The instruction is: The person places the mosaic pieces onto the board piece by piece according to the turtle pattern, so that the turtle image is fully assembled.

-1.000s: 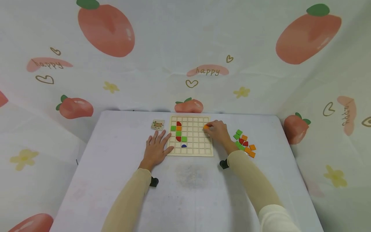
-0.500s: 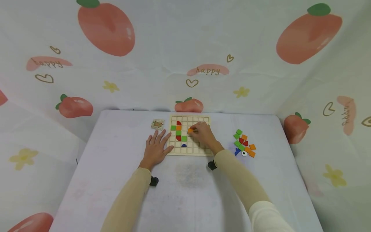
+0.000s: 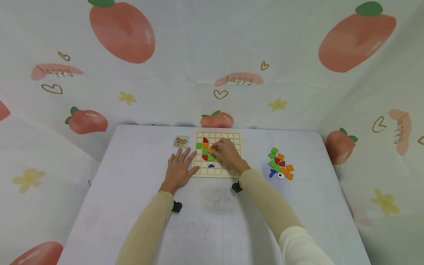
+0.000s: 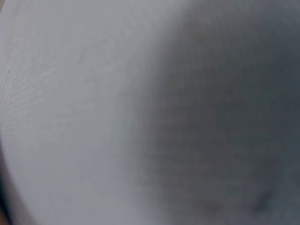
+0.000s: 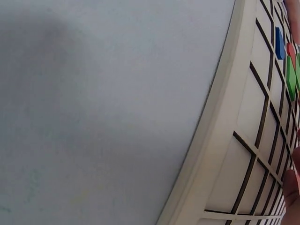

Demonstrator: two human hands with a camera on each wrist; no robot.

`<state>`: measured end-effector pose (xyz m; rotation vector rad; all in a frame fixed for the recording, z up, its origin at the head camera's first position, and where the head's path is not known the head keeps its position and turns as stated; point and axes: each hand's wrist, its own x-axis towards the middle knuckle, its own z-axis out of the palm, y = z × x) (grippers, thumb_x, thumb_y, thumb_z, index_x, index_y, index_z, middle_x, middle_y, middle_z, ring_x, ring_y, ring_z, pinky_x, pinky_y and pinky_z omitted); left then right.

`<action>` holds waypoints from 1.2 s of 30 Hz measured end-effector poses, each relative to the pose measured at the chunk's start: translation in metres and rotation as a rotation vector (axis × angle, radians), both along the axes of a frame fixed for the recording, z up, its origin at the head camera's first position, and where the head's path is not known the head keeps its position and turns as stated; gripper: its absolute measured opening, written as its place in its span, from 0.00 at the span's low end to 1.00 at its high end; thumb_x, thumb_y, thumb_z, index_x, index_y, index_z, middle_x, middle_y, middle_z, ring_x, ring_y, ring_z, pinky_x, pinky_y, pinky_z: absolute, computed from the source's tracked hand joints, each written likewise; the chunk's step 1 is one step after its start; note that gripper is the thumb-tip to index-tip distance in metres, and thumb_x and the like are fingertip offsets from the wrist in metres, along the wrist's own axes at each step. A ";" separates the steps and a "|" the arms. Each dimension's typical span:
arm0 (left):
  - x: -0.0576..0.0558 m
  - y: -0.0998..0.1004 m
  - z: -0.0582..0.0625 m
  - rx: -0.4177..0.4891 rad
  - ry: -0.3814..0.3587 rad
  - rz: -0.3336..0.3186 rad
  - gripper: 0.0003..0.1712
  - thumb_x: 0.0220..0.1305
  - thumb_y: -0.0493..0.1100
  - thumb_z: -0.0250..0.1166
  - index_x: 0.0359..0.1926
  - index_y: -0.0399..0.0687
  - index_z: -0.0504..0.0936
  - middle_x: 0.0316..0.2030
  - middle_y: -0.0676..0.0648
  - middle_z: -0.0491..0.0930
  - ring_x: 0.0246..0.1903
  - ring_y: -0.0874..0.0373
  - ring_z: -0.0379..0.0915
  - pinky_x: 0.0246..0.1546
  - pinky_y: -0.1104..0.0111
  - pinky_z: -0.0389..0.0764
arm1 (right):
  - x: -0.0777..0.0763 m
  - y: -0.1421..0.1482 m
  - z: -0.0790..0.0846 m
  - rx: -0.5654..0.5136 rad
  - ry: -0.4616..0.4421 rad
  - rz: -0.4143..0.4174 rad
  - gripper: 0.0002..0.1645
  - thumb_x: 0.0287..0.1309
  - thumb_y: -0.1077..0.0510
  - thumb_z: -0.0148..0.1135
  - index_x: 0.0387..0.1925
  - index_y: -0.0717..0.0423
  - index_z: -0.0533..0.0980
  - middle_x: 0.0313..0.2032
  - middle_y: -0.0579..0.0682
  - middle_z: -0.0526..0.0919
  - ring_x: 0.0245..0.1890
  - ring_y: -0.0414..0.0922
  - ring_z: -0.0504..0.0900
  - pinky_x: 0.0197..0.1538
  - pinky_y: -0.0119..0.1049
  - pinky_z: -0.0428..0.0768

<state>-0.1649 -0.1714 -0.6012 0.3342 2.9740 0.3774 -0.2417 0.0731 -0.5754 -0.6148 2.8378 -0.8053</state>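
My right hand (image 3: 228, 151) pinches an orange square tile (image 3: 211, 150) over the wooden grid board (image 3: 228, 172). The tile is beside a green square (image 3: 205, 151) in the column on the left part of the board; whether it is seated in its cell, I cannot tell. An orange square (image 3: 205, 145), red quarter-rounds (image 3: 205, 140), other green squares (image 3: 198, 145) and a blue half-round (image 3: 211, 166) lie in the grid. My left hand (image 3: 178, 171) lies flat with spread fingers, its thumb at the board's left edge. Right fingertips (image 5: 291, 190) show at the right wrist view's edge.
Loose green, orange and red pieces (image 3: 274, 163) lie right of the board, with a blue piece (image 3: 272, 173) and a white eye disc (image 3: 281, 175). A small pattern card (image 3: 181, 141) is left of the board. The left wrist view shows only the blurred tabletop (image 4: 70, 117).
My right hand has carried the orange tile leftward across the board, from its right edge to beside the coloured column. My left hand has stayed in place.
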 end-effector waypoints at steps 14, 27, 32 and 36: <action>0.000 0.001 -0.001 0.018 0.008 -0.003 0.42 0.73 0.72 0.47 0.81 0.68 0.51 0.83 0.51 0.47 0.83 0.43 0.33 0.78 0.38 0.44 | 0.003 -0.001 0.001 0.017 -0.063 -0.043 0.21 0.63 0.40 0.68 0.53 0.43 0.85 0.52 0.47 0.76 0.54 0.48 0.70 0.63 0.45 0.72; 0.000 0.003 -0.003 0.015 0.022 -0.006 0.42 0.72 0.73 0.47 0.81 0.68 0.52 0.83 0.50 0.47 0.82 0.42 0.35 0.77 0.38 0.45 | 0.005 0.002 0.006 0.053 -0.061 -0.031 0.26 0.61 0.38 0.70 0.55 0.46 0.83 0.55 0.48 0.77 0.55 0.49 0.70 0.65 0.46 0.72; 0.001 0.003 0.002 0.003 -0.002 0.000 0.42 0.73 0.73 0.47 0.81 0.68 0.52 0.83 0.51 0.46 0.83 0.43 0.34 0.78 0.39 0.44 | 0.007 0.007 0.013 0.036 -0.051 -0.022 0.27 0.68 0.40 0.63 0.60 0.49 0.80 0.59 0.51 0.77 0.59 0.51 0.72 0.68 0.46 0.74; 0.002 0.002 0.004 0.009 -0.006 0.005 0.42 0.73 0.72 0.49 0.81 0.67 0.52 0.83 0.50 0.47 0.83 0.42 0.35 0.78 0.39 0.44 | 0.006 0.016 0.017 0.085 0.009 -0.044 0.31 0.72 0.38 0.56 0.66 0.51 0.74 0.64 0.54 0.74 0.64 0.53 0.73 0.70 0.50 0.73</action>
